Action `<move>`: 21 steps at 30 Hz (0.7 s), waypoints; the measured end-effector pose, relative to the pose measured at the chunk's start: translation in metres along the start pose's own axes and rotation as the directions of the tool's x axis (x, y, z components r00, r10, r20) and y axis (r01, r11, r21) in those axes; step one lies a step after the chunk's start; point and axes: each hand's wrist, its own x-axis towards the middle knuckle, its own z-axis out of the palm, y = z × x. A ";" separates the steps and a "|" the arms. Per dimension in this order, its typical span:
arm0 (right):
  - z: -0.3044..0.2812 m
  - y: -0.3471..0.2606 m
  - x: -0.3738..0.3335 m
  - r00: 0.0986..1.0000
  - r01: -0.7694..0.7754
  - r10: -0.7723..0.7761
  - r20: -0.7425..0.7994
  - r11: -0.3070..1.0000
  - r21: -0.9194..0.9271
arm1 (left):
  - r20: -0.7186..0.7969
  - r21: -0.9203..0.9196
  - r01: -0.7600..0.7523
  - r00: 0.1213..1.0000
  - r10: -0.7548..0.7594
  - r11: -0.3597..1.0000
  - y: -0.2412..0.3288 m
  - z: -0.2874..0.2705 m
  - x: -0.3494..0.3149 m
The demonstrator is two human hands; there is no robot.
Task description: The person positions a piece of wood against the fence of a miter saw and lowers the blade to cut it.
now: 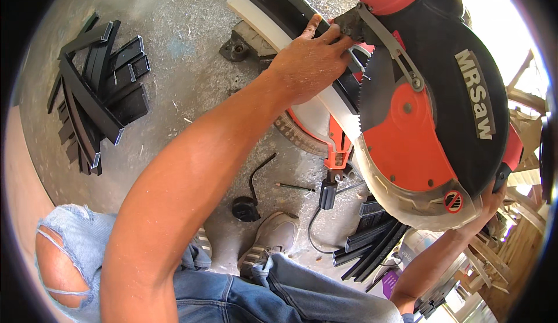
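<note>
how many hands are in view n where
2: the left hand lies over the black strip beside the saw; the right hand, partly hidden, is on the saw's rear handle. No others show.

The saw hides most of the right hand; top edge crops 1 black bar.

The left hand lies over a black bar. The right hand holds the handle of the saw. Black pieces lie on the floor.
</note>
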 end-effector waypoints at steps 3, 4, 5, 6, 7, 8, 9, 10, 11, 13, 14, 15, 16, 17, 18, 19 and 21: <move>0.001 0.001 0.009 0.858 -0.458 0.505 0.096 0.666 0.589 | -0.013 0.007 -0.002 1.000 0.002 1.000 0.000 0.000 0.001; -0.001 0.002 0.014 0.878 -0.443 0.465 0.114 0.699 0.561 | -0.016 0.011 -0.007 1.000 0.007 1.000 -0.001 -0.001 0.000; -0.003 -0.001 0.019 0.886 -0.436 0.448 0.120 0.715 0.547 | 0.008 -0.005 -0.001 1.000 0.001 1.000 -0.001 -0.001 0.000; -0.001 -0.003 0.024 0.893 -0.429 0.431 0.130 0.728 0.534 | 0.035 -0.022 0.006 0.999 -0.006 1.000 -0.002 0.001 -0.002; 0.001 -0.018 0.030 0.882 -0.429 0.447 0.151 0.629 0.648 | 0.031 -0.016 -0.002 1.000 0.002 1.000 -0.003 0.003 -0.002; 0.003 -0.028 0.035 0.872 -0.420 0.459 0.173 0.516 0.747 | 0.002 -0.017 -0.013 1.000 0.013 1.000 -0.003 0.005 -0.003; 0.001 -0.031 0.037 0.881 -0.399 0.450 0.144 0.544 0.738 | -0.036 -0.018 -0.028 0.999 0.027 0.999 -0.003 0.002 0.000; -0.002 -0.034 0.039 0.890 -0.380 0.441 0.117 0.573 0.727 | -0.047 -0.013 -0.041 0.998 0.041 0.999 -0.003 -0.001 0.003; -0.003 -0.038 0.038 0.887 -0.375 0.445 0.126 0.532 0.759 | 0.015 -0.035 -0.028 0.999 0.029 0.999 -0.001 -0.003 0.006; 0.003 -0.043 0.036 0.882 -0.361 0.456 0.121 0.488 0.794 | 0.080 -0.051 -0.004 0.997 0.008 0.999 -0.001 -0.004 0.001; 0.005 -0.045 0.035 0.879 -0.360 0.463 0.116 0.482 0.799 | 0.082 -0.043 -0.012 0.997 0.016 0.999 -0.002 -0.004 0.000; 0.004 -0.046 0.034 0.883 -0.358 0.456 0.114 0.495 0.791 | 0.069 -0.051 -0.011 0.997 0.015 0.999 -0.002 -0.004 0.001; 0.003 -0.047 0.032 0.886 -0.357 0.449 0.112 0.509 0.783 | 0.057 -0.060 -0.010 0.998 0.014 0.998 -0.001 -0.004 0.003; 0.005 -0.051 0.031 0.894 -0.324 0.439 0.086 0.501 0.803 | 0.053 -0.071 -0.006 0.999 0.009 0.997 0.000 -0.004 0.003; 0.006 -0.054 0.030 0.889 -0.329 0.451 0.084 0.499 0.802 | 0.054 -0.072 -0.018 0.998 0.022 0.997 -0.001 -0.003 0.002; 0.006 -0.057 0.029 0.889 -0.331 0.448 0.096 0.484 0.810 | 0.042 -0.075 -0.012 0.999 0.016 0.997 -0.002 -0.001 0.001; 0.006 -0.058 0.029 0.888 -0.335 0.446 0.114 0.457 0.824 | 0.030 -0.097 -0.005 1.000 0.008 0.995 -0.004 -0.004 -0.001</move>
